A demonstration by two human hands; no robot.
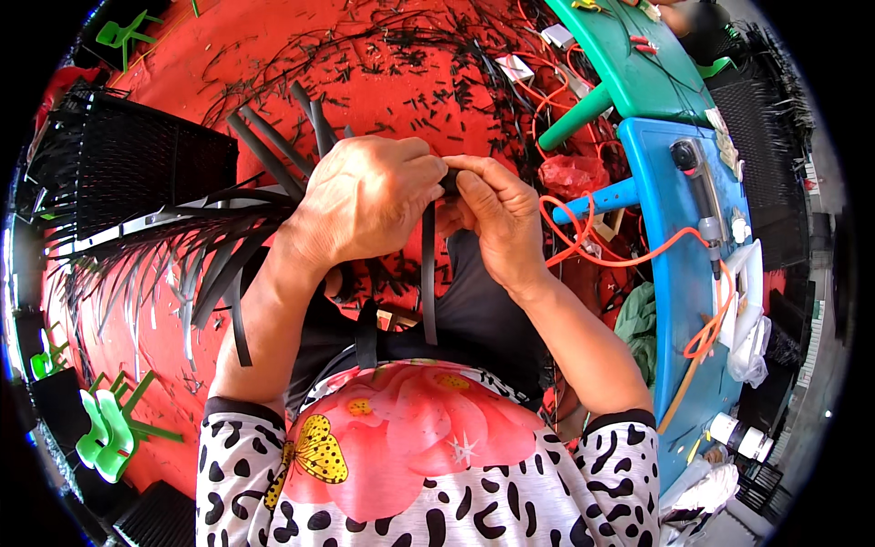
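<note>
Red floor (pixel 182 64) underneath. Black woven piece (pixel 155 159) at far left: mesh formed, judged done there. Loose dark strips (pixel 219 278) splay between it and the left hand (pixel 369 196), ends unwoven; judged part-way, these left. Left fingers curled closed over the strip in work (pixel 429 273); right hand (pixel 501 210) pinching its top, thumb to finger. Strip lies between both hands, tail hanging down

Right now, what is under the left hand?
Flat dark strips poke out left of the left hand; its palm and the strip lengths it covers are hidden.
</note>
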